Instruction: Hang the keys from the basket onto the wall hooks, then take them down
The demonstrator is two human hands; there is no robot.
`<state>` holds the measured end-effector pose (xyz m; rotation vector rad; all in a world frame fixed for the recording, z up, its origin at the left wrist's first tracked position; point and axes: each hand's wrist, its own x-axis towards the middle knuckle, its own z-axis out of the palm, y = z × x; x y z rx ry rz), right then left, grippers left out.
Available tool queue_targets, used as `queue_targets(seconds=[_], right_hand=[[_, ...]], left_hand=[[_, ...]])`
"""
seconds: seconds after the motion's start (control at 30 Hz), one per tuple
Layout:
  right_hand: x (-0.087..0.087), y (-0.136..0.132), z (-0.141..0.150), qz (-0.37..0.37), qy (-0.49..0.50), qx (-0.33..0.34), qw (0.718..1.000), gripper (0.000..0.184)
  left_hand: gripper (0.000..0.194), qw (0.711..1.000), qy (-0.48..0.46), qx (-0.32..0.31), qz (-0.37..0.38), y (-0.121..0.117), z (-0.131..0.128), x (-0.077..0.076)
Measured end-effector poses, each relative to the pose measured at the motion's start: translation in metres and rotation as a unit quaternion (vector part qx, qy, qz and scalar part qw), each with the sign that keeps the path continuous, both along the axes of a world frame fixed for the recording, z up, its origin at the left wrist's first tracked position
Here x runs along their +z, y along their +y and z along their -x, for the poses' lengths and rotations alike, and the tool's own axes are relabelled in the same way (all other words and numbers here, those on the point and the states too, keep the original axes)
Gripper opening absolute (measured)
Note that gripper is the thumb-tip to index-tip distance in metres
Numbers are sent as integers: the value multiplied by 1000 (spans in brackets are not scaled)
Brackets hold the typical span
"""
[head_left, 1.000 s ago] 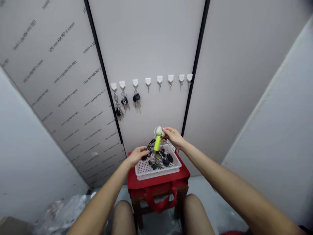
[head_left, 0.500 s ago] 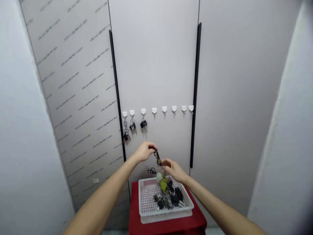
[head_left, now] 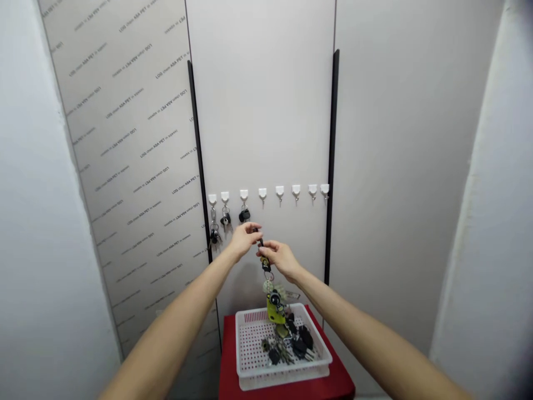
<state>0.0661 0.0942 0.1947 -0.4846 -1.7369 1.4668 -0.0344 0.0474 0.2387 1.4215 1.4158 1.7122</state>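
Observation:
My left hand [head_left: 245, 240] pinches the top of a black keychain strap. Just below and to the right, my right hand [head_left: 280, 258] has its fingers closed on the same keychain [head_left: 265, 263]. From its ring hang a pale green ball, a yellow-green charm [head_left: 275, 309] with a dark round piece, and what look like keys, over the basket. Above my hands runs a row of white hooks [head_left: 279, 191] on the panel. Key bunches hang from the three leftmost hooks, among them one with black key heads [head_left: 244, 214] just above my left hand.
A white perforated plastic basket [head_left: 251, 361] stands on a red stool or cabinet top [head_left: 229, 355]. Several loose keys [head_left: 302, 341] lie in its right half. Long black handles [head_left: 333, 166] run up the panel on both sides of the hooks.
Both hands have risen with the keychain toward the hooks. My right hand has moved left and up along the strap, and the keychain now hangs straighter above the basket.

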Motion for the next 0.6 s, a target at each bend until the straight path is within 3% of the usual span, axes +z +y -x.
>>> queue_targets(seconds=[0.17, 0.27, 0.43, 0.6], right_hand=[[27, 16, 3, 14, 42, -52, 998, 24], [39, 29, 1, 26, 57, -51, 997, 24], [46, 46, -2, 26, 31, -61, 997, 17], [51, 67, 10, -19, 33, -155, 987, 16]], left_hand=[[27, 998, -8, 49, -31, 18, 3, 22], [24, 999, 23, 45, -20, 26, 5, 37], [20, 989, 138, 47, 8, 42, 14, 51], [9, 942, 291, 164, -21, 67, 18, 60]])
